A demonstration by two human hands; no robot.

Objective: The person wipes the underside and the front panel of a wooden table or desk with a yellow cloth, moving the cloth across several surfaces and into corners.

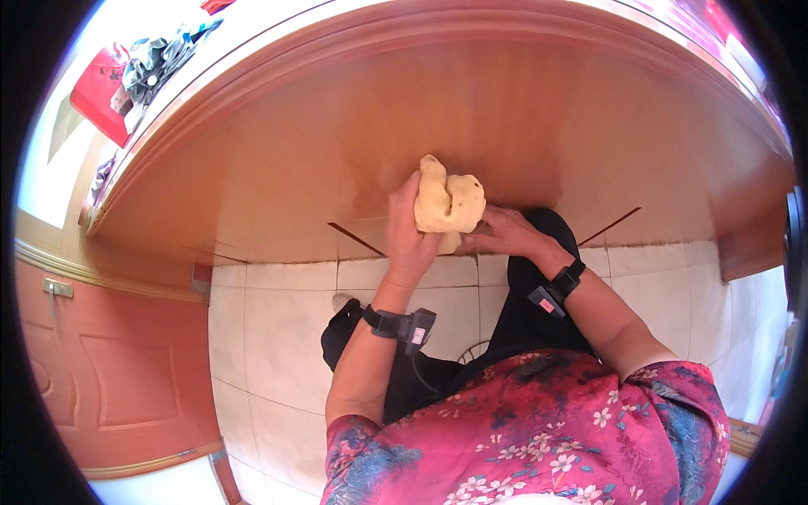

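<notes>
A bunched pale yellow cloth (449, 201) is pressed close to the front of a brown wooden cabinet (303, 145). My left hand (407, 230) grips the cloth from its left side, the thumb along its edge. On the other side, my right hand (505, 232) reaches to the cloth's lower right, fingers bent; part of its fingertips is hidden behind the cloth, so whether they hold it is unclear. Each wrist wears a black strap with a small dark box.
Above the cabinet front runs its curved top edge (404, 22), with a red paper bag (101, 95) and grey scrunched fabric (161, 69) at upper left. A reddish door (126, 372) stands at left. Pale floor tiles (284, 353) lie below, around my black-trousered legs.
</notes>
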